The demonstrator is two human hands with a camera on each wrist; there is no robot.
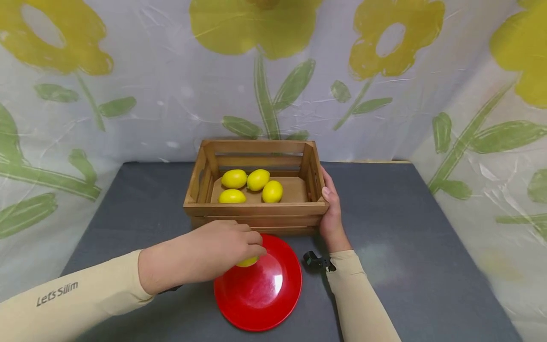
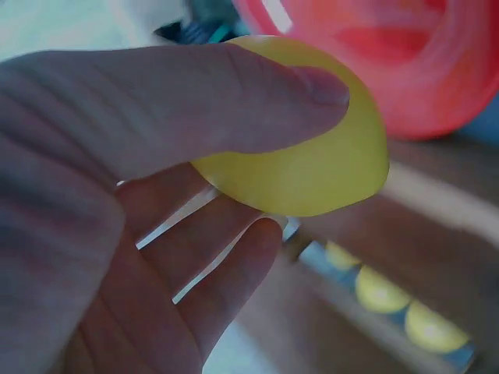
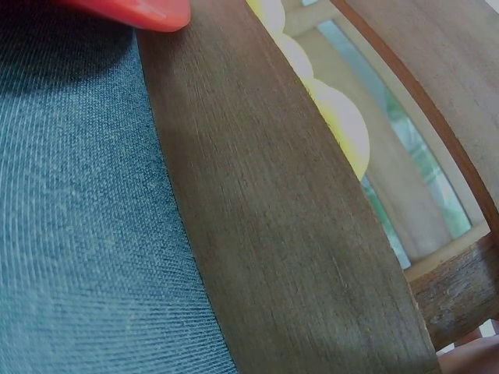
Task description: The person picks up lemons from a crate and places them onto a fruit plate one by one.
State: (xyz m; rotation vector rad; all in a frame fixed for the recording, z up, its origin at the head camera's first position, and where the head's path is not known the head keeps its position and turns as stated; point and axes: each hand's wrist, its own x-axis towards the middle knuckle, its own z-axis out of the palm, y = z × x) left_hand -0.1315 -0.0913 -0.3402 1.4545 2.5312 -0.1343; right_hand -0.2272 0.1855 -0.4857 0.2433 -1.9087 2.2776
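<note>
The crate (image 1: 256, 209) is showing matt, grainy wood. The red plate (image 1: 265, 294) is gleaming like glossy plastic. The lemon (image 2: 312, 167) is looking smooth and faintly waxy. Grey woven cloth is covering the table (image 1: 406, 228), matt throughout.

Only one readable text: "Let's Slim", in dark grey lettering, printed along the beige fabric sleeve (image 1: 64, 301) on the left forearm, well to the left of the round red plastic plate (image 1: 260, 289). Written in a slanted script, running along the length of the sleeve towards the wrist. No lettering, numbers or labels readable on the red plate itself, nor in either wrist view, both too close and blurred for any print to be made out.
</note>
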